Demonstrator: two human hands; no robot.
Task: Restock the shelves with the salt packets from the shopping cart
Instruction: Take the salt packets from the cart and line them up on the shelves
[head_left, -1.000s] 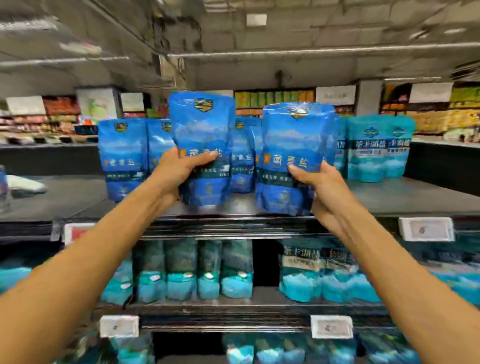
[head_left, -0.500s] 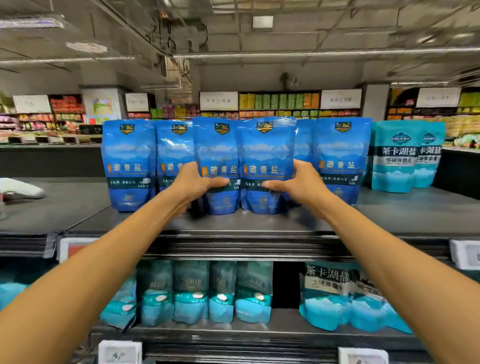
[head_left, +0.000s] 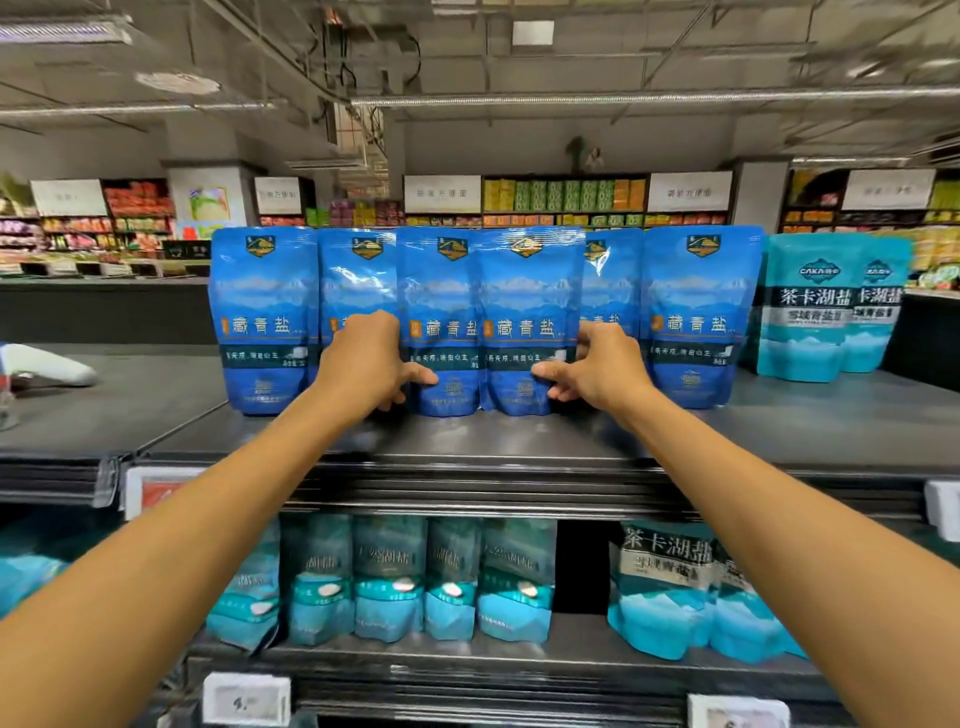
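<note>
Two blue salt packets stand upright side by side on the dark top shelf (head_left: 519, 441). My left hand (head_left: 371, 364) grips the left packet (head_left: 439, 291) at its lower left edge, thumb across the front. My right hand (head_left: 597, 371) grips the right packet (head_left: 527, 291) at its lower right edge. More blue salt packets stand beside them: two on the left (head_left: 262, 312) and two on the right (head_left: 698, 312). The shopping cart is out of view.
Teal salt packets (head_left: 810, 312) stand at the right end of the top shelf. Rows of teal packets (head_left: 395, 577) fill the shelf below. White price tags (head_left: 247, 701) hang on the shelf edges. A white object (head_left: 47, 366) lies at the far left.
Both hands carried the two packets down and together onto the top shelf. The packets now stand in line with the row, and my hands have slid lower on them.
</note>
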